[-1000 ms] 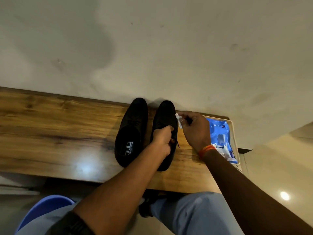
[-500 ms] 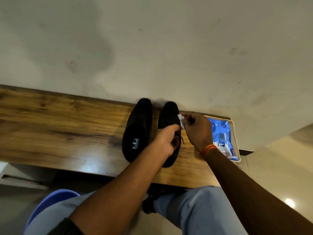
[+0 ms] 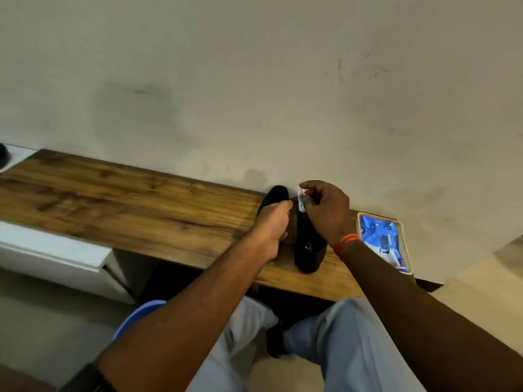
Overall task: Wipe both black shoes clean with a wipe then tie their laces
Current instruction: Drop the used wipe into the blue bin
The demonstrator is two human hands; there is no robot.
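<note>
Head view: the right hand (image 3: 325,210) has lifted its pinched wipe (image 3: 301,200) off the right shoe (image 3: 308,247) on the worktop (image 3: 141,205), while the left hand (image 3: 271,227) now grips the left shoe (image 3: 276,193); wiping probably switches shoes.

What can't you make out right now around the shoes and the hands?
- Left shoe: mostly hidden by left hand; its grip unclear.
- Laces: covered by both hands, too dark.
- Wipe: mostly covered by right hand.
- Packet print: blurred.
</note>
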